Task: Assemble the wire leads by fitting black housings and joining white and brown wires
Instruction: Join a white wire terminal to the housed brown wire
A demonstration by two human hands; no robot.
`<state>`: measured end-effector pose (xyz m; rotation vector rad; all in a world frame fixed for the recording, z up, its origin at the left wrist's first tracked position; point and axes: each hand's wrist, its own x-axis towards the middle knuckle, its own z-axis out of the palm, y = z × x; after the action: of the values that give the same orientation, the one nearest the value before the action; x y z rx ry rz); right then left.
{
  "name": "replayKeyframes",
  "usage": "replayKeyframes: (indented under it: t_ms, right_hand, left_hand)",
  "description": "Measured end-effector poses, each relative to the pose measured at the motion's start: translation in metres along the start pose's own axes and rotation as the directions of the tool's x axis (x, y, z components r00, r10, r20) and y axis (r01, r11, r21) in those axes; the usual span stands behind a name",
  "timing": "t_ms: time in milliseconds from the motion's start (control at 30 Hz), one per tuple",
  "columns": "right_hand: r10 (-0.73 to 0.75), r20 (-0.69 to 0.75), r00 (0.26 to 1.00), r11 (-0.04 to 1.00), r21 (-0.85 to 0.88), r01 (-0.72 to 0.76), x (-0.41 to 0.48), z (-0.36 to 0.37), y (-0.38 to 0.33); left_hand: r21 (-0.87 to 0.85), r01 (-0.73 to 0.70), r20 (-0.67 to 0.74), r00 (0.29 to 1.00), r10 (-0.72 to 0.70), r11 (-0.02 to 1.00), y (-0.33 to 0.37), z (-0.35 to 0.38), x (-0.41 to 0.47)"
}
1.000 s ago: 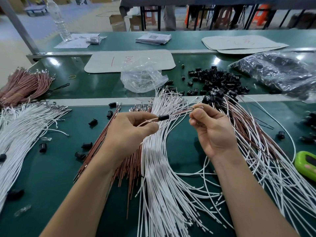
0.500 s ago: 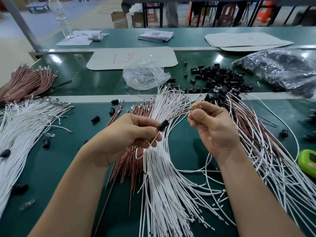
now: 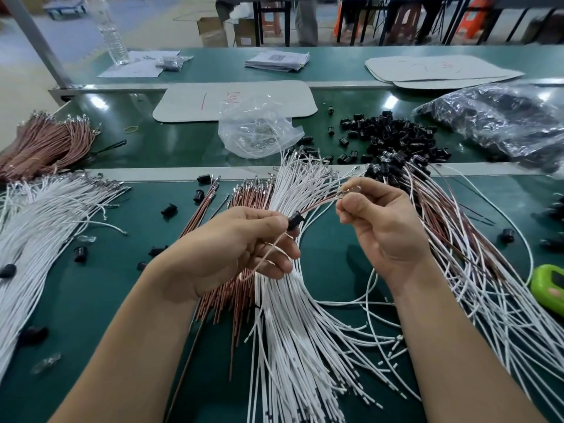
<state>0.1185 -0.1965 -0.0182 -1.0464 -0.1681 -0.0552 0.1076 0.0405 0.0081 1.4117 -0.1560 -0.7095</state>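
My left hand (image 3: 232, 248) pinches a small black housing (image 3: 295, 220) threaded on a brown wire (image 3: 320, 204); the wire's free end loops under its curled fingers. My right hand (image 3: 384, 227) pinches the same wire's metal terminal end (image 3: 348, 190), a short way up and right of the housing. Both hands hover over a fan of white wires (image 3: 293, 315) and a bundle of brown wires (image 3: 225, 297) on the green bench (image 3: 91, 300).
A heap of loose black housings (image 3: 393, 135) lies behind the hands, beside a clear bag (image 3: 256, 129) and a dark bag (image 3: 500, 123). More white wires (image 3: 39, 215) and brown wires (image 3: 45, 141) lie left. Assembled leads (image 3: 457, 239) spread right, near a green device (image 3: 549, 285).
The left hand has turned and slid down the brown wire, the housing tilting from level to steep and the wire end curling under its fingers. The right hand stays on the terminal.
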Motion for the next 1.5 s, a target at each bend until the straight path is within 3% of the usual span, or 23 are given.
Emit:
replayKeyframes:
  t_ms: [100,300,433,733,933,1300,1400,1500]
  right_hand:
    - [-0.007,0.009,1.0,1.0,-0.012,0.007,-0.001,0.002,-0.001]
    - [-0.039,0.034,0.999,0.991,-0.13,0.044,-0.002,0.009,0.002]
    - [-0.051,0.038,0.998,0.989,-0.14,0.056,-0.001,0.01,0.005]
    - [-0.047,0.132,0.99,0.958,-0.275,0.083,-0.002,0.012,0.01]
    - [-0.052,0.165,0.985,0.948,-0.301,0.101,-0.004,0.013,0.01]
    - [-0.056,0.074,0.996,0.947,-0.312,0.076,-0.005,0.018,0.016]
    - [0.01,0.092,0.996,0.965,-0.261,0.015,-0.007,0.019,0.015]
    - [0.195,0.125,0.973,0.978,-0.098,-0.184,-0.009,0.021,0.012]
  left_hand:
    - [0.064,0.001,-0.04,0.999,0.002,0.998,0.0,-0.001,0.001]
    - [0.236,-0.049,-0.284,0.952,0.117,0.971,0.002,0.006,0.004]
    - [0.327,-0.06,-0.314,0.934,0.169,0.943,0.001,0.013,0.005]
    - [0.262,-0.162,-0.28,0.931,0.235,0.951,0.003,0.025,0.005]
    - [0.245,-0.156,-0.26,0.94,0.219,0.957,0.002,0.027,0.005]
    - [0.192,-0.157,-0.385,0.896,0.221,0.969,-0.002,0.031,0.011]
    - [0.13,-0.159,-0.391,0.899,0.198,0.979,-0.003,0.029,0.013]
    - [0.08,-0.155,-0.358,0.917,0.174,0.985,-0.003,0.027,0.012]
